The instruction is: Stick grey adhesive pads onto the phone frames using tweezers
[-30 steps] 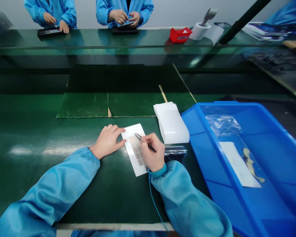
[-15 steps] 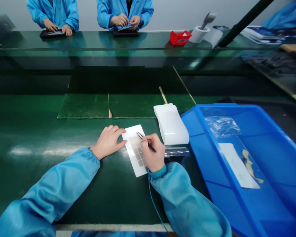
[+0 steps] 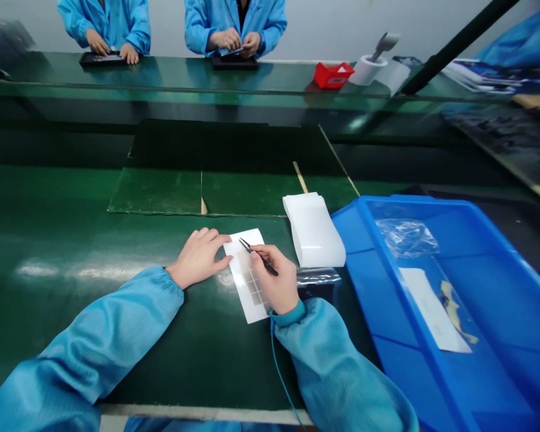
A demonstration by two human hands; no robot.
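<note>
Nearest the camera, two blue sleeves come in from 7 and 5 o'clock, and a thin blue cord (image 3: pixel 279 360) trails from the right cuff. The right hand (image 3: pixel 275 283) rests its heel on the white sheet (image 3: pixel 242 281) and pinches black tweezers (image 3: pixel 257 257) between thumb and forefinger, pen-fashion. Their tips point toward 10 o'clock, at the sheet's upper part above its grid of grey squares. The left hand (image 3: pixel 199 257) lies palm down on the green worktop (image 3: pixel 72 240) at 9 o'clock of the sheet. Its fingers are close together and lightly curled, and the tips press the sheet's left edge.

The work looks like picking one small piece off the sheet. Whether the tips already grip anything is too small to tell. A clean lift would call for a firm hold-down on the left and a shallow, steady pull.

At 3 o'clock of the right hand lies a clear plastic bag (image 3: pixel 319 276), with a white stack (image 3: pixel 315 231) just beyond it and a blue bin (image 3: pixel 499 372) to the right. Far off at 12 o'clock, other people's hands (image 3: pixel 234 41) work at the opposite worktop.
</note>
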